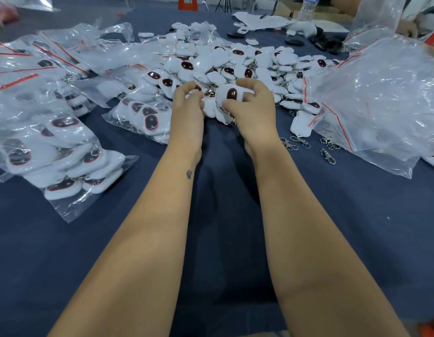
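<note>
Two hands work at the near edge of a loose heap of white plush charms (225, 62), far too many to count, spread across the middle of the blue table (113, 239). The right hand (252, 105) grips one charm (231, 93), thumb below and fingers curled over its top, dark oval face up. The left hand (186, 103) has its fingers curled in just beside that charm's metal clasp (209, 94); whether they pinch it I cannot tell. Near left lies one clear zip bag (62, 161) packed with charms, and a smaller bag (143, 117) just left of the hands shows four dark faces. More filled bags (41, 59) lie far left. A heap of clear bags (381, 93) sits on the right, with roughly five loose clasps (327, 155) near it. One water bottle (308, 7) stands far right.
</note>
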`<state>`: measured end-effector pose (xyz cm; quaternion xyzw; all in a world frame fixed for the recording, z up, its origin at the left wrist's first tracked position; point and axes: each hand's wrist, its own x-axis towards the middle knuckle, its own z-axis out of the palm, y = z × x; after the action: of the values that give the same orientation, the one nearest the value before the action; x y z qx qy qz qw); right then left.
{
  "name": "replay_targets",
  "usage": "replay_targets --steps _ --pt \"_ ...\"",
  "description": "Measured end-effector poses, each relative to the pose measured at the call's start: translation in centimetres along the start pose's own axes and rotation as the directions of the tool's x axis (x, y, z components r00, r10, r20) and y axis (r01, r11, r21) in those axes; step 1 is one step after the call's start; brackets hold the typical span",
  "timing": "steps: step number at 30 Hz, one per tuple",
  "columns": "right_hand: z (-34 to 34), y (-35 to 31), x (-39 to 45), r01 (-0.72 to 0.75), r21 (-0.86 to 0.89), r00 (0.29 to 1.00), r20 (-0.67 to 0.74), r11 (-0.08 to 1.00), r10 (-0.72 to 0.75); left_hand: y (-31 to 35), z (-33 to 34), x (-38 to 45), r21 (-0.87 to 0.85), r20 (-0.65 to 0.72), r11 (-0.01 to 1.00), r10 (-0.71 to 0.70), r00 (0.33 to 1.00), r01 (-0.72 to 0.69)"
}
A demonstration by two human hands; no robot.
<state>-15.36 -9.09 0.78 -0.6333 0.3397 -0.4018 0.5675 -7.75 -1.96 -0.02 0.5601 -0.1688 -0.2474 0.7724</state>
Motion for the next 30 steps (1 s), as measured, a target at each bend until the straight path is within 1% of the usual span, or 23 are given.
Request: replay_targets --steps 1,4,8,10,16,22,26,30 --pt "0.2 0.0 -0.1 -0.015 0.027 1.000 0.010 1.000 0.015 0.1 0.1 -0.1 -0.045 -0.007 0.999 -0.002 1.000 0.002" --pt "0.8 0.2 -0.3 0.001 0.086 0.996 0.090 0.996 -0.008 0.3 0.2 -0.4 -0.207 0.011 0.978 -0.030 0.999 0.031" --pt "1.2 0.3 -0.6 -0.008 0.151 0.988 0.155 0.988 -0.016 0.5 0.3 -0.9 -0.289 0.104 0.950 -0.093 0.990 0.119" --pt "1.4 0.5 -0.6 -0.018 0.128 0.986 0.169 0.992 -0.004 0.7 0.3 -0.9 -0.295 0.122 0.943 -0.120 0.985 0.151" --pt "1.5 0.9 -0.7 -0.028 0.061 0.966 0.257 0.998 0.012 0.8 0.1 -0.7 -0.294 0.102 0.941 -0.141 0.985 0.166" --pt "1.4 0.7 -0.9 -0.039 0.083 0.962 0.272 0.996 0.015 0.6 0.1 -0.3 -0.287 0.138 0.931 -0.195 0.971 0.227" --pt "1.3 0.7 -0.9 -0.031 0.104 0.962 0.273 0.994 0.002 0.5 0.0 -0.1 -0.255 0.157 0.941 -0.188 0.970 0.223" --pt "1.2 0.7 -0.9 -0.048 0.154 0.962 0.272 0.987 0.004 0.5 -0.2 -0.2 -0.279 0.164 0.939 -0.158 0.974 0.200"
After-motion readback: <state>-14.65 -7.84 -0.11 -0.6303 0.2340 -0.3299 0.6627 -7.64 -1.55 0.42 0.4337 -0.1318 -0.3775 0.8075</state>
